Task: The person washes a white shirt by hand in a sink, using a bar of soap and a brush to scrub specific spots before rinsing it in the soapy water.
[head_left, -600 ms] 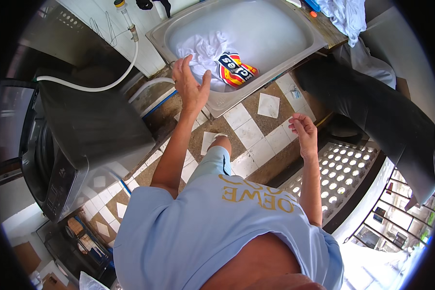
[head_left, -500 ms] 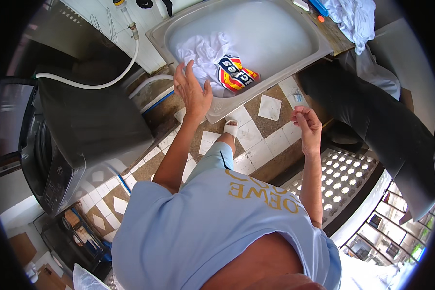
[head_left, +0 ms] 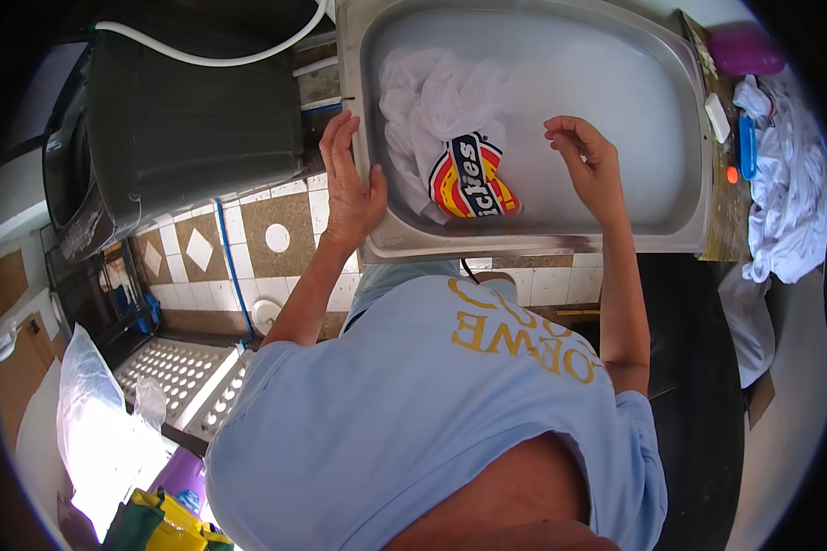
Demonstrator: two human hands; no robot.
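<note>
Lying between hands (head_left: 351, 188) (head_left: 586, 165), white garment (head_left: 446, 124)

The person wears a light blue short-sleeved T-shirt (head_left: 432, 413) with gold lettering printed across the chest. Both forearms are bare from the sleeve hems down, and the left hand (head_left: 349, 188) and right hand (head_left: 586, 161) carry no gloves or rings that show.

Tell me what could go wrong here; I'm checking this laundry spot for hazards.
1. The left hand rests on the rim of the steel sink; if wet, it could slip as the person leans over.
2. The right hand hovers above the white garment in milky water; lifting it may drip onto the tiled floor.
3. The soap bar at the sink's edge could get knocked in.
</note>
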